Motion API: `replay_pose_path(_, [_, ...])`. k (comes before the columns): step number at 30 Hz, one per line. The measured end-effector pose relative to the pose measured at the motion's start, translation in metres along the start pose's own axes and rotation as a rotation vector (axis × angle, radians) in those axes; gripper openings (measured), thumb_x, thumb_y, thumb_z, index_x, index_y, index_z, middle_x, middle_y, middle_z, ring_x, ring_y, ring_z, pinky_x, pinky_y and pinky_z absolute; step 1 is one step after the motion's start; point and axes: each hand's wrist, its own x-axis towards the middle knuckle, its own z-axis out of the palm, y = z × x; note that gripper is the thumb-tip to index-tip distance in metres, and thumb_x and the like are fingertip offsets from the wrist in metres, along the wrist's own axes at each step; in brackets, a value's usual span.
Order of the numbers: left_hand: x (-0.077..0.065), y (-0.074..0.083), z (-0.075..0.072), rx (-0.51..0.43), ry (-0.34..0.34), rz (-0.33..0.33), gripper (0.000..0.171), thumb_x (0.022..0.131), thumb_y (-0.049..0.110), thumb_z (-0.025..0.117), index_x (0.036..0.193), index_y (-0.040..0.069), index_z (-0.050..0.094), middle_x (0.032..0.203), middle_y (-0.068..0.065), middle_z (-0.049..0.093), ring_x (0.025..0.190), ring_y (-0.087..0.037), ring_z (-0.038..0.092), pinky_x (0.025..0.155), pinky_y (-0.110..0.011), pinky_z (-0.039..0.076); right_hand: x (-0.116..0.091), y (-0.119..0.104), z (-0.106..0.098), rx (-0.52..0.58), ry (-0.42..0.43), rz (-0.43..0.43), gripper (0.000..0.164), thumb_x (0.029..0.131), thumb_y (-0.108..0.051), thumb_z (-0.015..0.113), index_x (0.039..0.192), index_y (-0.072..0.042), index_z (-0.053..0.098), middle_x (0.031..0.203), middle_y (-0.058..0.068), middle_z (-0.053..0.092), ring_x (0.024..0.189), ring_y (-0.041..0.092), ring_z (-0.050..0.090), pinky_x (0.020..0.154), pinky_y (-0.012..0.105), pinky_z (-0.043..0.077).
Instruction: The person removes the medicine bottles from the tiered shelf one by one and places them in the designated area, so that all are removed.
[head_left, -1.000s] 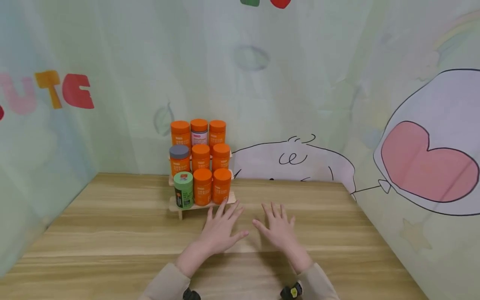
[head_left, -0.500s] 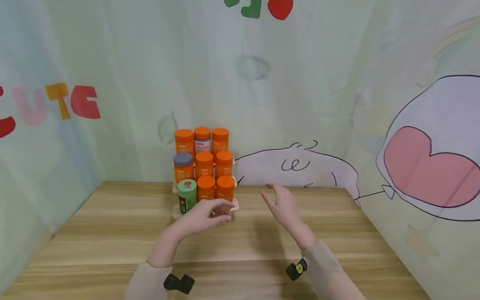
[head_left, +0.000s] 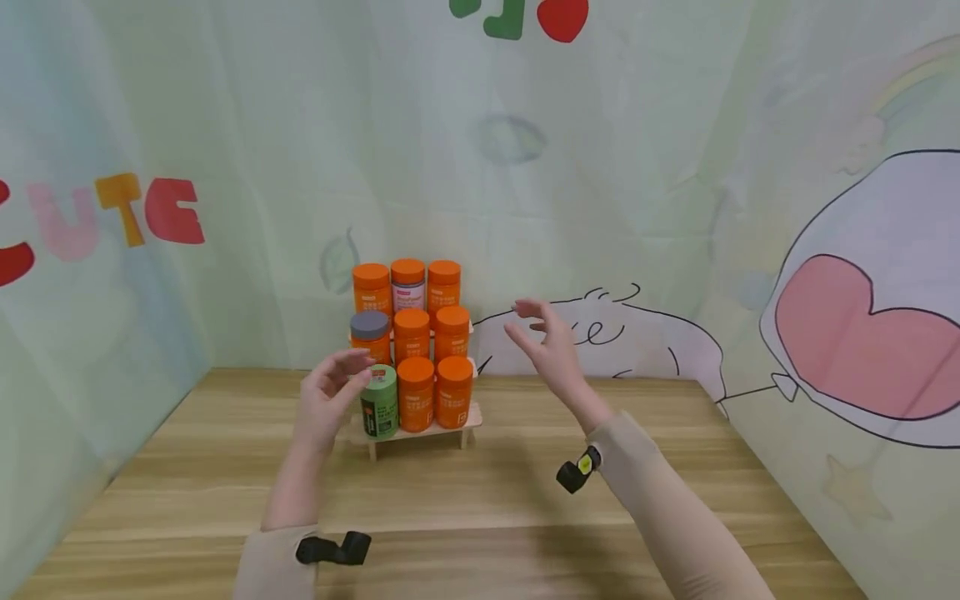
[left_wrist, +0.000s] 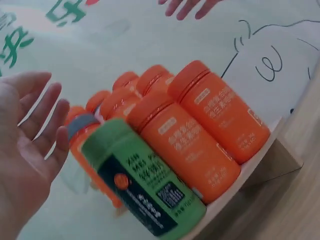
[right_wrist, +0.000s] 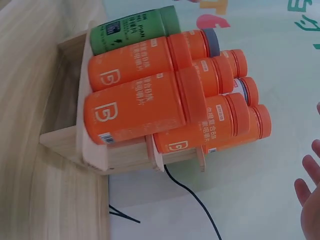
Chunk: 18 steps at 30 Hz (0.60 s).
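Note:
A small tiered wooden rack (head_left: 472, 414) holds several plastic jars in three rows. At the front left stands a green jar (left_wrist: 145, 185), beside two orange jars (head_left: 416, 396) with orange lids. Behind the green one is an orange jar with a grey lid (head_left: 370, 325). A jar with a pale label (head_left: 408, 293) sits in the back row's middle. My left hand (head_left: 330, 400), fingers loosely bent and holding nothing, is raised at the left of the green jar and overlaps it in the head view. Right of the rack, my right hand (head_left: 551, 346) hovers in the air, fingers apart, holding nothing.
The rack stands on a wood-grain table (head_left: 480, 517) near its back edge. A printed curtain (head_left: 637, 208) hangs behind and along both sides. Dark cables (right_wrist: 192, 192) show past the rack in the right wrist view. Black camera mounts (head_left: 333, 548) sit at both wrists.
Both hands have lifted from low over the table. My left hand has swung left and up to beside the green jar; my right has risen. The view tilted up slightly. The jars stayed put.

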Motion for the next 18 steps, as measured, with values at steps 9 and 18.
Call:
replay_pose_path(9, [0.001, -0.034, -0.023, 0.124, 0.205, -0.246, 0.029, 0.095, 0.003, 0.058, 0.124, -0.004, 0.056, 0.099, 0.023, 0.061, 0.099, 0.0, 0.052, 0.084, -0.01, 0.043, 0.041, 0.0, 0.013, 0.194, -0.022, 0.047, 0.049, 0.09, -0.014, 0.069, 0.136, -0.007, 0.051, 0.134, 0.016, 0.057, 0.119, 0.033, 0.055, 0.1, 0.048, 0.047])
replay_pose_path(18, [-0.013, -0.07, -0.034, 0.164, 0.202, -0.387, 0.04, 0.097, 0.005, 0.056, 0.133, -0.009, 0.047, 0.1, 0.027, 0.056, 0.096, 0.008, 0.052, 0.084, -0.006, 0.043, 0.068, 0.004, 0.028, 0.236, -0.098, 0.083, 0.05, 0.091, -0.014, 0.069, 0.136, -0.001, 0.051, 0.139, 0.022, 0.052, 0.125, 0.041, 0.05, 0.103, 0.05, 0.044])
